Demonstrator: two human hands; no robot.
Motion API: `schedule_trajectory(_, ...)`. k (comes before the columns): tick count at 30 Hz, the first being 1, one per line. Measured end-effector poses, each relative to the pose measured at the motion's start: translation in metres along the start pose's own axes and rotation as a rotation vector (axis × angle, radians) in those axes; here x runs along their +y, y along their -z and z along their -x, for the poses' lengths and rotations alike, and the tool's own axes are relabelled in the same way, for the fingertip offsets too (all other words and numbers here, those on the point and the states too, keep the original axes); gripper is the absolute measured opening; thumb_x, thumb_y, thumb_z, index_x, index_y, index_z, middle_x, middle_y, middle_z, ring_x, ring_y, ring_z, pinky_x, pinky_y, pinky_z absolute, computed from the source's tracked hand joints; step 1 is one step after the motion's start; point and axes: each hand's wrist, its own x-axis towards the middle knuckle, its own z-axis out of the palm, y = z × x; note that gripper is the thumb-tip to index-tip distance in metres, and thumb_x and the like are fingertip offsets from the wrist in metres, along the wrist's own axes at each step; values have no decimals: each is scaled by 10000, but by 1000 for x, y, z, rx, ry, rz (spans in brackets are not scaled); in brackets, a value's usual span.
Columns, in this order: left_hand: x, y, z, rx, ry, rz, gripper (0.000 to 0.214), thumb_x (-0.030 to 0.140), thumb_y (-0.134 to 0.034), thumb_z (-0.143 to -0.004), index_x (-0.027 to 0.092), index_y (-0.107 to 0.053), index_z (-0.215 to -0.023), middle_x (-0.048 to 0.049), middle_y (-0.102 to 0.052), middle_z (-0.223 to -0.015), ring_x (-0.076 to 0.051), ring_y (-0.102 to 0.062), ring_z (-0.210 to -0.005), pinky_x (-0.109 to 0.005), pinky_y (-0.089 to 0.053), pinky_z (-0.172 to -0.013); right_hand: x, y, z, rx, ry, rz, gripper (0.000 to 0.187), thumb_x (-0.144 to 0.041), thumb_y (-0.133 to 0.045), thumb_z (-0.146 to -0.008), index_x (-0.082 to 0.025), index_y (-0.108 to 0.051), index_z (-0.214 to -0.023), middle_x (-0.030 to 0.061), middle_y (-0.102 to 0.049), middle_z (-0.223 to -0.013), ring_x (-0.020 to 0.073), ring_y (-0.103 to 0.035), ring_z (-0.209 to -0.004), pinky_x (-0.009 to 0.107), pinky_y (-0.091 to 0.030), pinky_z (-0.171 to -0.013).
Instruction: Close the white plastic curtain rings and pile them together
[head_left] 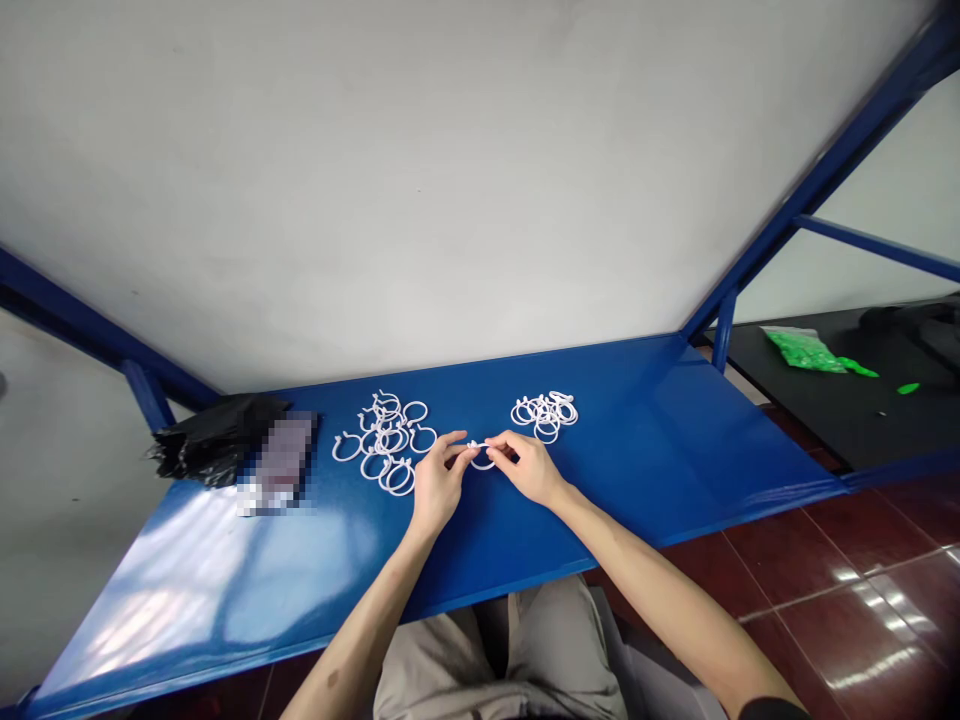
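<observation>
Between my fingertips is a white plastic ring (484, 463), its top edge pinched from both sides. My left hand (441, 480) grips the ring's left end with thumb and forefinger. On the other end, my right hand (529, 466) closes thumb and forefinger as well. Left of my hands spreads a loose group of similar white rings (390, 437), several with open ends that carry small knobs. Beyond my right hand lies a tighter pile of white rings (547, 412). My fingertips hide part of the held ring's ends.
The blue table (645, 430) stands against a pale wall, framed by blue metal bars (724, 330). A black plastic bag (217, 435) and a blurred flat object (283, 455) lie at the left. A black table (787, 400) at the right bears a bag of green pieces (806, 350).
</observation>
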Motion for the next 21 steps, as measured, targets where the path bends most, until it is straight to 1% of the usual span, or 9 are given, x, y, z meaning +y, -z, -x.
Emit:
schedule_trajectory(2, 1, 0, 0, 5, 51, 63, 330, 413, -635, -909, 220, -622, -1176, -35, -774, -918, -198, -734, -816, -319, -548, -768, -2, 0, 0, -9, 19, 7, 145, -296, -589, -975, -219, -712, -982, 35, -759, -925, 156, -687, -710, 265, -533, -652)
schedule_trajectory(3, 2, 0, 1, 18, 39, 68, 330, 399, -638, -904, 220, -613, -1180, -31, -772, -910, -195, -734, -824, -318, -545, -783, -3, 1, 0, -17, 36, 8, 153, -296, -580, -983, -219, -712, -970, 40, -758, -944, 161, -695, -740, 268, -536, -670)
schedule_trajectory(6, 2, 0, 2, 56, -55, 25, 290, 325, -613, -908, 222, -592, -1178, -19, -758, -887, -180, -727, -831, -310, -536, -804, -6, 3, 0, -61, 103, 17, 187, -292, -547, -1010, -219, -713, -968, 46, -744, -946, 178, -710, -847, 280, -545, -743)
schedule_trajectory(10, 0, 3, 4, 18, -140, -12, 292, 263, -590, -914, 232, -571, -1204, -4, -745, -862, -161, -715, -809, -256, -509, -691, -6, 3, 2, -122, 181, 52, 203, -279, -525, -1028, -214, -717, -1019, 47, -731, -932, 178, -702, -866, 291, -550, -780)
schedule_trajectory(13, -2, 5, 4, -33, -189, -36, 319, 284, -615, -916, 238, -560, -1226, 14, -724, -819, -150, -696, -767, -233, -481, -622, -4, 2, 2, -127, 214, 50, 212, -257, -510, -1033, -221, -716, -1067, 46, -729, -957, 173, -700, -884, 292, -560, -798)
schedule_trajectory(15, -1, 4, 2, -54, -234, -52, 360, 322, -632, -919, 238, -539, -1256, 15, -718, -835, -149, -685, -761, -251, -506, -666, -3, 3, 0, -82, 231, 64, 223, -248, -504, -1034, -228, -715, -1101, 50, -715, -979, 169, -695, -895, 294, -565, -812)
schedule_trajectory(17, 1, 4, -1, -35, -282, -114, 383, 361, -618, -938, 235, -519, -1286, -9, -727, -919, -167, -681, -827, -301, -532, -777, -1, 8, -3, 11, 235, 126, 240, -248, -499, -1034, -233, -717, -1132, 65, -690, -1006, 173, -681, -908, 306, -566, -824)
schedule_trajectory(19, 1, 6, -4, 42, -317, -285, 353, 382, -577, -961, 217, -540, -1270, -57, -721, -1020, -216, -660, -954, -375, -517, -891, 3, 18, -8, 151, 211, 239, 257, -252, -495, -1032, -236, -726, -1143, 80, -667, -1015, 187, -662, -920, 328, -564, -829)
schedule_trajectory(21, -2, 13, -6, 151, -311, -541, 311, 370, -544, -970, 183, -596, -1213, -115, -696, -1108, -284, -610, -1071, -445, -476, -951, 9, 31, -11, 306, 151, 380, 266, -253, -497, -1025, -231, -741, -1131, 92, -662, -1003, 213, -638, -934, 358, -554, -839)
